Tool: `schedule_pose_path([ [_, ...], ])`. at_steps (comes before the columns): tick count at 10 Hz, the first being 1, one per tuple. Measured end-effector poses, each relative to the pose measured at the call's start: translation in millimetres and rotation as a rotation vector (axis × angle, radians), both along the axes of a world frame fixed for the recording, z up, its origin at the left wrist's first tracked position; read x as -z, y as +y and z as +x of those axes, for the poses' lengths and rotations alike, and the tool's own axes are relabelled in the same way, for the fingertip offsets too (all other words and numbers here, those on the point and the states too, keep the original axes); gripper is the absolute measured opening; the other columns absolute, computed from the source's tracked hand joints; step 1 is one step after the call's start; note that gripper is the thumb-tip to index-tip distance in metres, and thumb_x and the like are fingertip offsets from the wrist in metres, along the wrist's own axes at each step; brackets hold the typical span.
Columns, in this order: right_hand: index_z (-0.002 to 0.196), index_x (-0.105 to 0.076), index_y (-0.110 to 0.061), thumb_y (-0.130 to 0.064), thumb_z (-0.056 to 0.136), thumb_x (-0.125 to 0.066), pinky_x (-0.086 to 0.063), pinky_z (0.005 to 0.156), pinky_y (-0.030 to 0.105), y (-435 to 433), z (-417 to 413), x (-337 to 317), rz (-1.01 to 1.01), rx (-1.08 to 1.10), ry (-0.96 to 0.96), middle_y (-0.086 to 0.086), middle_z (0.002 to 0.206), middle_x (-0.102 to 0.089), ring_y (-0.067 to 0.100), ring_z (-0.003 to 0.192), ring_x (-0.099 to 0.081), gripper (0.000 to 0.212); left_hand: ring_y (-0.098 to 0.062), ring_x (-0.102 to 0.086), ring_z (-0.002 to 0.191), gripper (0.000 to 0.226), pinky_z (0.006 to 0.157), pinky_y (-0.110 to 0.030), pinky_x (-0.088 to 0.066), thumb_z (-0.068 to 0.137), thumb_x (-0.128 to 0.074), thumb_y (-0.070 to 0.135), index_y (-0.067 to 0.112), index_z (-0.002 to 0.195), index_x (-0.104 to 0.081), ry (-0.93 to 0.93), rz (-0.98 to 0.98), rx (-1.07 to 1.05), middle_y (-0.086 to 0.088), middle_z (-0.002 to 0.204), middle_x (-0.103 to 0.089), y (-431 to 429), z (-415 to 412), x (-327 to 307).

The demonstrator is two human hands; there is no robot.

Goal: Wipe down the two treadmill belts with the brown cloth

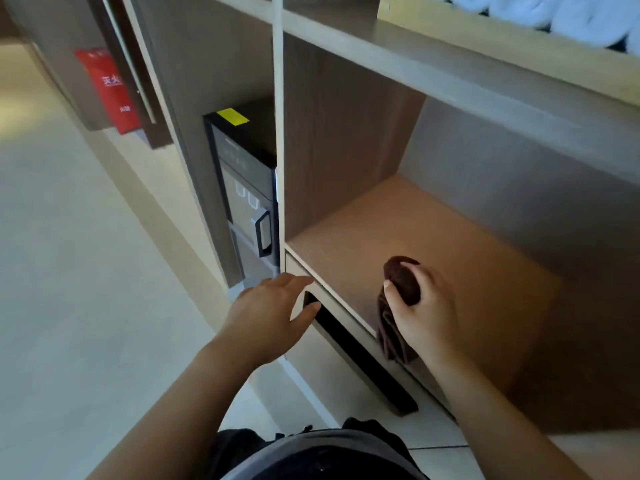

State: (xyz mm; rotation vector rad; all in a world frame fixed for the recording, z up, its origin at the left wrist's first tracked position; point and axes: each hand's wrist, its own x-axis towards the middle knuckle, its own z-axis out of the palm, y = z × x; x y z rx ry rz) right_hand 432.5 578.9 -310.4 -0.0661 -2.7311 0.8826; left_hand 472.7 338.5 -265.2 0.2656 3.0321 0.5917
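Head view, looking down into a wooden shelving unit. Right hand (424,306) is clenched around the brown cloth (403,282), at the front edge of a wide open shelf (450,230); the upper part of the cloth is bunched into a rounded wad under the fingers and thumb, and a loose tail hangs down past the shelf lip below the palm. Left hand (273,313) is released, fingers spread and slightly curled, holding nothing; it hovers just in front of the shelf's left front corner, fingertips near the lip, whether touching cannot be told. Below the shelf edge runs a dark slot (360,355) along the cabinet front. Left of the upright divider stands a black water dispenser (247,188) with a yellow sticker (232,116) on top. Farther back on the left, a red sign (107,88) with white characters leans against the wall. White rolled towels (540,12) sit on the shelf above, top right, blurred. Pale tiled floor (69,271) on the left. No treadmill belts in view.
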Motion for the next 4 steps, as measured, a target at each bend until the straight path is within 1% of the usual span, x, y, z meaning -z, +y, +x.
schedule_pose_path([
  [1,0.136,-0.045,-0.026,-0.072,0.081,-0.042,-0.038,0.102,0.045,4.1,-22.1,4.3,0.175,0.053,-0.266,0.001,0.141,-0.044,0.026,0.128,-0.037,0.072,-0.012,-0.059,0.101,0.05,0.09,-0.032,-0.046,0.092,-0.038,0.055,0.034,0.137,-0.039,0.014,0.011,0.082,0.009,0.137,-0.049,-0.5,-24.6,-1.9],
  [2,0.137,-0.046,-0.025,-0.07,0.082,-0.045,-0.037,0.104,0.046,-6.0,-23.0,8.7,0.192,0.112,-0.288,0.002,0.144,-0.044,0.026,0.13,-0.037,0.071,-0.014,-0.054,0.113,0.051,0.093,-0.032,-0.042,0.092,-0.039,0.054,0.033,0.138,-0.039,0.006,-0.003,0.18,0.008,0.138,-0.049,-8.8,-43.6,-2.3],
  [3,0.136,-0.048,-0.026,-0.064,0.086,-0.047,-0.039,0.102,0.047,-22.9,-13.7,4.0,0.182,0.206,-0.269,0.001,0.143,-0.044,0.025,0.13,-0.036,0.063,-0.015,-0.05,0.12,0.051,0.095,-0.032,-0.041,0.092,-0.037,0.054,0.033,0.138,-0.039,0.001,-0.016,0.28,0.007,0.139,-0.049,-22.1,-58.8,-4.1],
  [4,0.134,-0.05,-0.027,-0.058,0.089,-0.05,-0.041,0.1,0.045,-45.1,-6.0,2.2,0.149,0.296,-0.245,0.0,0.143,-0.043,0.023,0.13,-0.036,0.054,-0.016,-0.054,0.114,0.051,0.093,-0.033,-0.042,0.092,-0.038,0.053,0.031,0.138,-0.039,-0.02,-0.032,0.355,0.005,0.136,-0.051,-41.1,-73.3,-5.3],
])
